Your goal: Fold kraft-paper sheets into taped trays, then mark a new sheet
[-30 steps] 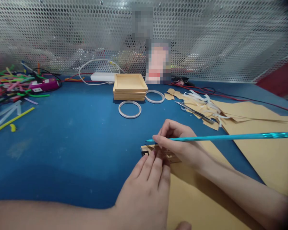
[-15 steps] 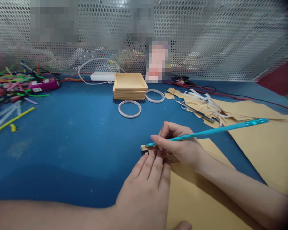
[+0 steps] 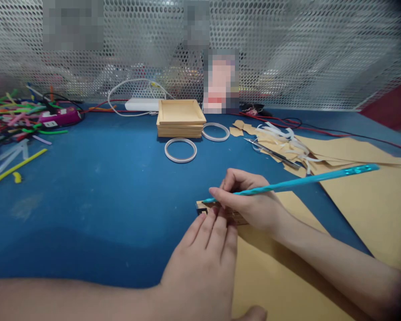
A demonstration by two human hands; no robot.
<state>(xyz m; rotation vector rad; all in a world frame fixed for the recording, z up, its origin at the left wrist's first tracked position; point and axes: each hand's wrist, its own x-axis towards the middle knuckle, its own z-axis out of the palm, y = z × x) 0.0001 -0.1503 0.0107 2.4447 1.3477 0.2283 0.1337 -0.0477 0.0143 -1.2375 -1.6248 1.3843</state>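
My right hand is closed around a blue pencil with a shiny end. Its tip meets the far-left corner of a small wood-coloured piece with a dark edge. My left hand lies over this piece with fingers stretched out flat, pressing it down and hiding much of it. Under both hands is a sheet of brown paper on the blue table.
Farther back stand stacked shallow brown trays beside two rolls of narrow white tape. A craft knife lies among paper scraps and white strips. More brown paper is at right; colourful sticks are piled at left.
The pencil has tilted very slightly, its tip still at the piece's corner. Both hands stay nearly in place; the whole view has shifted a little.
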